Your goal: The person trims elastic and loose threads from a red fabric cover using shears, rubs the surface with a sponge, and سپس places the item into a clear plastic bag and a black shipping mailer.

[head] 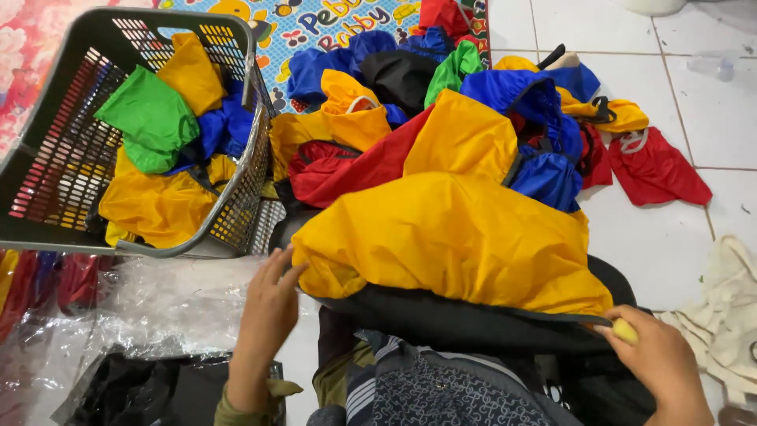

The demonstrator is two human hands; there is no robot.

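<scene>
A large yellow and black fabric bag [457, 244] lies across my lap. My left hand [270, 312] rests with fingers spread against its left edge, holding nothing. My right hand [658, 359] pinches the bag's black rim at the right, with a bit of yellow fabric between the fingers. Beyond the bag lies a heap of red, blue, yellow, green and black fabric bags [441, 110] on the floor.
A grey plastic basket [55, 158] at the left, tilted, holds green, yellow and blue bags. Clear plastic wrap [158, 308] and black items lie at the lower left. A red bag [658, 170] lies on white tiles at right, with cream cloth [729, 315] nearby.
</scene>
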